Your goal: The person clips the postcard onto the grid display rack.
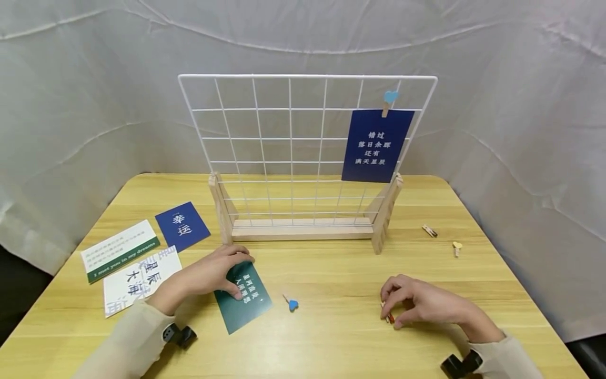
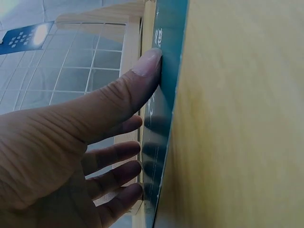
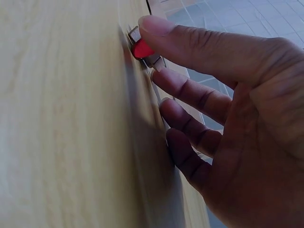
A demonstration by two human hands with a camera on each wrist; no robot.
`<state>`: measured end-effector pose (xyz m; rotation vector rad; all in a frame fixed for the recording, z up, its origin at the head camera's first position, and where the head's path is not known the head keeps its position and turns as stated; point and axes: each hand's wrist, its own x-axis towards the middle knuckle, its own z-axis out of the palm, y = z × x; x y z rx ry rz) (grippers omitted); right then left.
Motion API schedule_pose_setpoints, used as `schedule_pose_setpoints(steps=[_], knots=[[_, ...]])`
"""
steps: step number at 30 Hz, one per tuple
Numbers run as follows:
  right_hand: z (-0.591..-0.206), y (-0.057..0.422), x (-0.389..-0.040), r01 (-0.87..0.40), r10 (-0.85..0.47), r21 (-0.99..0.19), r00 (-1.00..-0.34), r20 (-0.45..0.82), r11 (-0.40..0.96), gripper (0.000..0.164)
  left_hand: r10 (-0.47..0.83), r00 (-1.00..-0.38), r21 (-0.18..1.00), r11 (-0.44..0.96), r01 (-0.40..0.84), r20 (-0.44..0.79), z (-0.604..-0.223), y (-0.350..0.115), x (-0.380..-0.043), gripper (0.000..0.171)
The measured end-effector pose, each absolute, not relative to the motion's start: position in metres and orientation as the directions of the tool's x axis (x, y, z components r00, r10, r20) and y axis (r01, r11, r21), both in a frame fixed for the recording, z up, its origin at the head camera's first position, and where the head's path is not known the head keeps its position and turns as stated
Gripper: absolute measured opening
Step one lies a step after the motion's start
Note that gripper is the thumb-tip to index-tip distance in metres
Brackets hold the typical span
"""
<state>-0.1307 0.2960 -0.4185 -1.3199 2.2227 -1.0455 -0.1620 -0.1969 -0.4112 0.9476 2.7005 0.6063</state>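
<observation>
My left hand (image 1: 210, 271) rests on a dark green card (image 1: 246, 310) with white writing, lying flat on the table. In the left wrist view the thumb (image 2: 148, 64) touches the card's face, with the other fingertips along it. Between the thumb and forefinger of my right hand (image 1: 426, 302) is a small clothespin (image 3: 142, 49) with a red top, held low at the table. A blue heart clothespin (image 1: 293, 305) lies just right of the green card.
A white wire grid (image 1: 290, 123) stands in a wooden base (image 1: 303, 230); a blue heart clothespin (image 1: 390, 97) holds a navy card (image 1: 371, 171) on it. At left lie another navy card (image 1: 194, 216), a green-white card (image 1: 106, 250) and a white card (image 1: 165, 260). Two clothespins, plain (image 1: 430, 230) and yellow-topped (image 1: 456, 248), lie right.
</observation>
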Motion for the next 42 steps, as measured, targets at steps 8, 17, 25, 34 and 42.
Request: schedule_pose_setpoints(steps=[8, 17, 25, 34, 42], knots=[[-0.4175, 0.2943, -0.1304, -0.597, -0.847, -0.734, -0.529, 0.056, 0.324, 0.016, 0.617, -0.783, 0.456, 0.72, 0.522, -0.078, -0.4134, -0.1967, -0.1625, 0.073], [-0.4177, 0.2946, -0.1318, -0.594, -0.835, -0.727, -0.548, 0.053, 0.344, 0.014, 0.622, -0.781, 0.437, 0.717, 0.544, -0.048, -0.4132, -0.1958, -0.1627, 0.07], [-0.4193, 0.2962, -0.1337, -0.609, -0.833, -0.719, -0.548, 0.077, 0.334, 0.014, 0.618, -0.786, 0.424, 0.719, 0.551, -0.025, -0.413, -0.1934, -0.161, 0.068], [-0.4202, 0.2977, -0.1354, -0.568, -0.812, -0.739, -0.582, 0.048, 0.363, 0.008, 0.616, -0.788, 0.42, 0.716, 0.558, -0.003, -0.4143, -0.1927, -0.1617, 0.065], [-0.4214, 0.2979, -0.1365, -0.556, -0.812, -0.756, -0.581, 0.056, 0.345, 0.009, 0.618, -0.784, 0.435, 0.725, 0.534, -0.066, -0.4067, -0.1975, -0.1577, 0.076]])
